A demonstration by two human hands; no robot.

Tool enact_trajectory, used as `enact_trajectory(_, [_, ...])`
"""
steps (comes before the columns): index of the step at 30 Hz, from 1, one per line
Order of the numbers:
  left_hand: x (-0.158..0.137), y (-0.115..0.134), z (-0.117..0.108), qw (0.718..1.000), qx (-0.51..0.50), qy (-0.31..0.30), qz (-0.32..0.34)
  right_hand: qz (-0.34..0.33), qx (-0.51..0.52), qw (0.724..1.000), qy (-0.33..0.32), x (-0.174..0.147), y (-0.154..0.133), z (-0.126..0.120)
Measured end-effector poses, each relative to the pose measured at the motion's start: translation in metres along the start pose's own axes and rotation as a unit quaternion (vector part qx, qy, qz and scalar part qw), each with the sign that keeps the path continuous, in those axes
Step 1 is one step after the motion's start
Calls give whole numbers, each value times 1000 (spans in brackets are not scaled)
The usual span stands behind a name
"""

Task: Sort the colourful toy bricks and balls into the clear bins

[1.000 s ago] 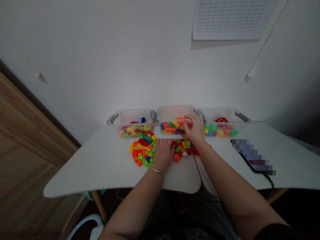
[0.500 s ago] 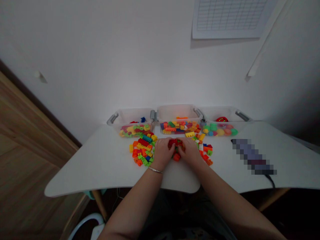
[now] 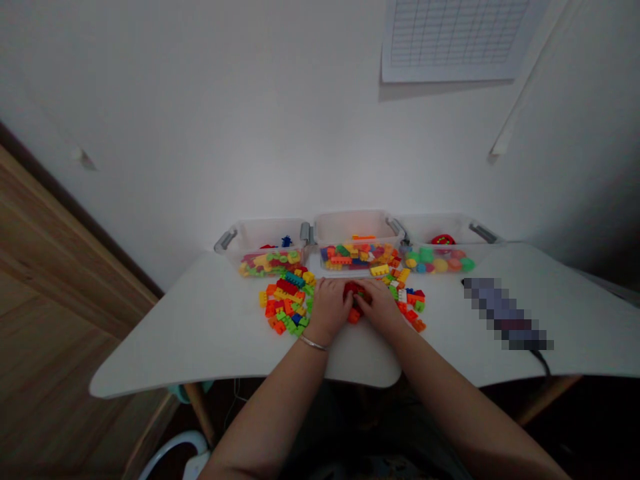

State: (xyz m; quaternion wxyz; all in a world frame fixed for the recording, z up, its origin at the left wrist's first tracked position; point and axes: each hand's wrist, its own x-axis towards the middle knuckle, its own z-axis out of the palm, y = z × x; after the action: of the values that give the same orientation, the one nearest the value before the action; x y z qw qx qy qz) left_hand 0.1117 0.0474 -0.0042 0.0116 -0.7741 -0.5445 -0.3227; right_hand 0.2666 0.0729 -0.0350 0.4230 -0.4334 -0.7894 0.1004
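Both hands meet over the middle of a spread of colourful building bricks (image 3: 285,303) on the white table (image 3: 200,333). My left hand (image 3: 330,308), a bangle at its wrist, curls its fingers round red building bricks (image 3: 352,289). From the other side my right hand (image 3: 383,307) closes on the same red bricks, its thumb near the left thumb. Fingers cover much of these bricks, so whether they are joined cannot be made out. An orange-red brick (image 3: 354,315) lies just below the thumbs. More loose bricks (image 3: 413,303) lie right of my right hand.
Three clear bins stand along the wall: a left bin (image 3: 270,230) with coloured pieces, a middle bin (image 3: 350,227) of bricks and a right bin (image 3: 465,233) with round coloured pieces. A blurred-out dark object (image 3: 505,313) with a cable lies at right.
My left hand has shifted slightly right, and the two thumbs are closer together over the red bricks. The loose bricks and bins stay in place.
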Motion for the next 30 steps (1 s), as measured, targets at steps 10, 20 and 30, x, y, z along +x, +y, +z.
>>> enact_trajectory(10, [-3,6,-2,996,33,70,48,58,-7,997,48,-1,1,0])
enact_trajectory(20, [-9,10,0,988,134,48,-63,97,-101,988,56,-1,-4,-1])
enact_trajectory(30, [-7,-4,1,988,130,3,-78,100,-50,990,85,0,-2,-2])
